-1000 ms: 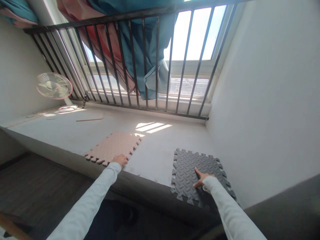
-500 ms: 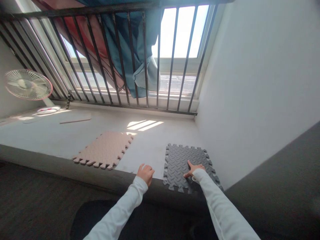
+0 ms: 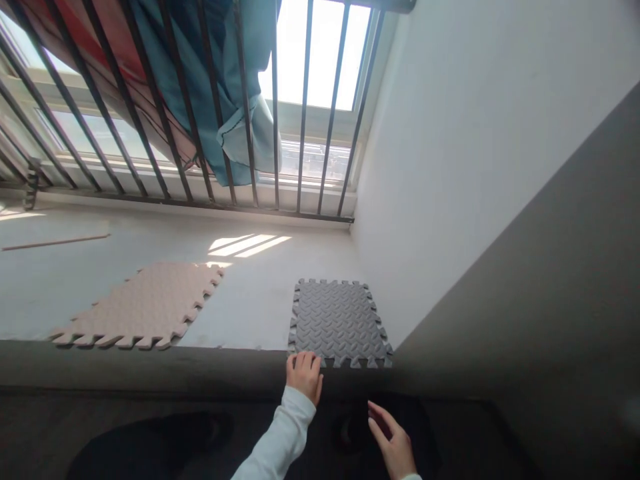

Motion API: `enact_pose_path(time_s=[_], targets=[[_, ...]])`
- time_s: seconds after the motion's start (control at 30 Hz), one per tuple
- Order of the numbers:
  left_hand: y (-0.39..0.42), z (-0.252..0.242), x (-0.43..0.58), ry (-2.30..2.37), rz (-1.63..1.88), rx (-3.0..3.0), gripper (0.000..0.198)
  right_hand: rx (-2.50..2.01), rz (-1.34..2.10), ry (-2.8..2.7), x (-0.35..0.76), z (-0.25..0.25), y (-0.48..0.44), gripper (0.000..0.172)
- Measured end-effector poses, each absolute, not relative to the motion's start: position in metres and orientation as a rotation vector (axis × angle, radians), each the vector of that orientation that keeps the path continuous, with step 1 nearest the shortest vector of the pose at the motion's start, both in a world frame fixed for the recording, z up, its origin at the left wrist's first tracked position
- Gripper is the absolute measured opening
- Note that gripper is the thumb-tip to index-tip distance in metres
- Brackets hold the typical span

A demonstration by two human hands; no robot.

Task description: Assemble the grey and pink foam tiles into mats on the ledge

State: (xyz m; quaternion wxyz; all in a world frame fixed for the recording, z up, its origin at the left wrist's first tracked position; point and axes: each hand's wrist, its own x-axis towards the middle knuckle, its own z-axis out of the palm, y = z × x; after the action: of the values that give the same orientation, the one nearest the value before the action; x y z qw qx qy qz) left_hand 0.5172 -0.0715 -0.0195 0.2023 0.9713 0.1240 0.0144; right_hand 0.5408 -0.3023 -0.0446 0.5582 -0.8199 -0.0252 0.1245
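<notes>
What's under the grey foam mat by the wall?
The grey interlocking foam mat lies flat on the pale grey ledge; the surface directly beneath it is covered, so nothing under it can be seen.

Left hand (image 3: 305,376): fingers (image 3: 300,361) curled downward, back of hand facing up. Forearm (image 3: 280,433) in pale sleeve, angled up from lower frame edge. Right hand (image 3: 393,440): lower in frame, open, fingers (image 3: 377,417) loosely extended, wrist at bottom edge.

Head-worn camera (facing forward, downward)
</notes>
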Motion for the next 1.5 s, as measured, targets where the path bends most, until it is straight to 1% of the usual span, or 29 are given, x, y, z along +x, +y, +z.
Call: enact_pose_path(time_s=[0.07,0.13,0.27,0.37,0.43,0.53,0.63,0.73,0.83,0.97,1.17,1.27,1.37,1.43,1.5], targets=[[-0.087,-0.018,0.52,0.317,-0.043,2.693,0.031,-1.772,0.378,0.051,0.531,-0.053,-0.309,0.049],[-0.097,-0.017,0.521,0.373,-0.073,2.714,0.032,-1.677,0.416,0.135,0.53,-0.055,-0.31,0.053],[-0.102,-0.016,0.521,0.594,-0.031,2.781,0.036,-1.538,0.49,0.279,0.542,-0.043,-0.296,0.059],[-0.098,-0.015,0.524,0.635,-0.061,2.743,0.036,-1.377,0.521,0.372,0.556,-0.032,-0.274,0.061],[-0.096,-0.011,0.528,0.664,-0.117,2.666,0.034,-1.288,0.525,0.414,0.565,-0.026,-0.258,0.06],[-0.093,0.0,0.534,0.786,-0.173,2.534,0.032,-1.227,0.538,0.48,0.578,-0.022,-0.237,0.054],[-0.094,0.012,0.536,0.836,-0.179,2.485,0.031,-1.205,0.579,0.587,0.589,-0.022,-0.225,0.046],[-0.097,0.017,0.537,0.824,-0.17,2.474,0.029,-1.209,0.551,0.639,0.594,-0.021,-0.221,0.043],[-0.099,0.016,0.539,0.854,-0.018,2.447,0.024,-1.274,0.469,0.562,0.595,-0.012,-0.22,0.047],[-0.089,0.022,0.549,0.872,0.359,2.235,0.012,-1.3,0.386,0.407,0.596,0.018,-0.214,0.055],[-0.051,0.061,0.567,0.902,0.674,1.798,0.013,-1.333,0.408,0.119,0.587,0.063,-0.188,0.057],[-0.02,0.078,0.567,0.9,0.794,1.57,0.016,-1.403,0.47,-0.041,0.572,0.08,-0.175,0.051],[0.022,0.092,0.557,0.847,0.925,1.257,0.021,-1.418,0.417,-0.219,0.551,0.107,-0.168,0.044],[0.056,0.102,0.545,0.794,0.996,1.092,0.024,-1.43,0.358,-0.429,0.535,0.138,-0.169,0.035],[0.091,0.11,0.528,0.782,1.099,1.052,0.027,-1.395,0.228,-0.71,0.517,0.18,-0.174,0.025]])
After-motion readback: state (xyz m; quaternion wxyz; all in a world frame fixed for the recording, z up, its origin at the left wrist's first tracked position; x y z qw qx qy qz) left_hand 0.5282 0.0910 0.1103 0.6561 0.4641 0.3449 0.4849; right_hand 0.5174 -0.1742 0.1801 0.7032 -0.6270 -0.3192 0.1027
